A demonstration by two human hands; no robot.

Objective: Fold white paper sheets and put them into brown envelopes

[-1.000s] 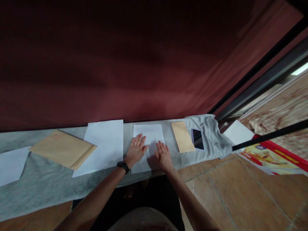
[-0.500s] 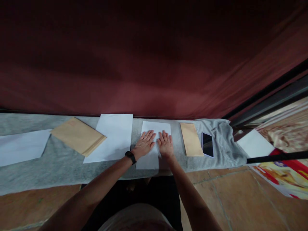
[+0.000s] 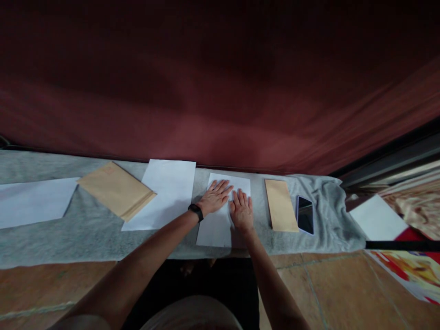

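A white sheet of paper (image 3: 216, 229) lies on a grey cloth (image 3: 85, 238) in front of me. My left hand (image 3: 216, 198) rests flat on its upper left part, fingers stretched out, a black band on the wrist. My right hand (image 3: 242, 211) lies flat on the sheet's right side, fingers spread, close beside the left. Neither hand holds anything.
A tan envelope (image 3: 281, 205) and a dark phone (image 3: 305, 215) lie to the right. To the left are a larger white sheet (image 3: 165, 192), a stack of tan envelopes (image 3: 115, 189) and another white sheet (image 3: 30, 201). A dark red curtain (image 3: 220, 91) hangs behind. Tiled floor (image 3: 343, 293) lies below.
Both hands have slid up the sheet, away from me, and come closer together. The view has swung to the left.
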